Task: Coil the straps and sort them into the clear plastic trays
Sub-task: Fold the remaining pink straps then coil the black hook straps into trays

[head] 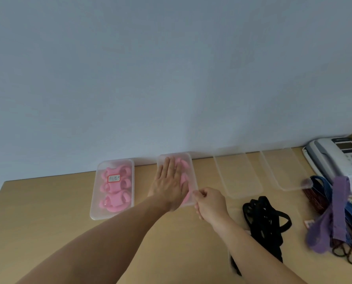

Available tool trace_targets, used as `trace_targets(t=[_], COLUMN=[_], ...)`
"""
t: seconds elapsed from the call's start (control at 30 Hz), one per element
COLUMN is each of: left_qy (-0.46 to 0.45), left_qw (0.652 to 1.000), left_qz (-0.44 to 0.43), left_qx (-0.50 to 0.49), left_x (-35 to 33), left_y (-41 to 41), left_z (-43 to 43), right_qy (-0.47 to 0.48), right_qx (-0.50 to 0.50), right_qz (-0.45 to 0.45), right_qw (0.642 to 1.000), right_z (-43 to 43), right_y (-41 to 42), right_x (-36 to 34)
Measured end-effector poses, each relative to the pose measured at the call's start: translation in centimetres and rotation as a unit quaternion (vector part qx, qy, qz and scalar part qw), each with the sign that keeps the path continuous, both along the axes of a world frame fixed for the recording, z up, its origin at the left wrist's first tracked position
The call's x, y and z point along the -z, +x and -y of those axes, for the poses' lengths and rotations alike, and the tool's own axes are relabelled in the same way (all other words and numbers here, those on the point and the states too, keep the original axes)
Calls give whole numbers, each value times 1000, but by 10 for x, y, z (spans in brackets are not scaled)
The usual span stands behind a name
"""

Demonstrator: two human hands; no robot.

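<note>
Four clear plastic trays stand in a row along the wall. The leftmost tray (95,210) holds coiled pink straps (114,189) under a lid with a red-edged label. My left hand (168,185) lies flat, fingers together, on top of the second tray (188,158), which holds pink straps (184,175). My right hand (210,201) pinches that tray's near right corner. Two trays further right, one (238,175) and another (283,169), hold no straps. A heap of black straps (267,220) lies in front of them, partly behind my right forearm. Purple, blue and dark red straps (335,214) are piled at the right.
A grey-white desk telephone (339,158) sits at the back right corner against the wall. The light wooden table (48,212) ends at its left edge near the frame's left side. A small pink-white tag (308,223) lies beside the purple straps.
</note>
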State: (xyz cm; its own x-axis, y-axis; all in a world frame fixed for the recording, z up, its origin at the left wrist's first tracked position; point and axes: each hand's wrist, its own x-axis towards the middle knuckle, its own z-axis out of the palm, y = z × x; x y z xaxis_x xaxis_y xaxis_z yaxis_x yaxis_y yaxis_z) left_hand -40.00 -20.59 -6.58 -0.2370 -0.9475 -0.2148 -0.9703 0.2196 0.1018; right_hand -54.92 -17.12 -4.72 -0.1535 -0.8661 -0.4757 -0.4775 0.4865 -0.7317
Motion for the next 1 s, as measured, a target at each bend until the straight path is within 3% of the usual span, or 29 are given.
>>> trace_targets(t=[0.3,0.43,0.53,0.63,0.77,0.9,1.0], left_qy=[59,-38,-57,-11,77,101,114], left_qw=[998,999,991,979,967,966,962], left_qz=[-26,-39,-123,-203,-240,-236,-243], left_qx=[9,-4,4,32,35,-17,-56], left_x=[-15,-46,-66,-75,-81,-83,-83], left_y=[3,-11,-41,-67,-98,-134,-152], left_z=[9,8,-10,-31,-53,-74,-87], right_qy=[-27,-113,-191,-232,-214,-117,-80], right_qx=[-101,-104,-98,-110,-187,-267,-293], right_qz=[-148,-227,-284,-305,-319,-344,-299], right_qw=[983,962,934,917,904,893,904], right_z=[-8,-24,-34,-41,-49,-58,-60], right_y=[-12,-38,-70,-106,-147,-172,-183], right_x=[-19,-41,-57,-66,-62,-52,-45])
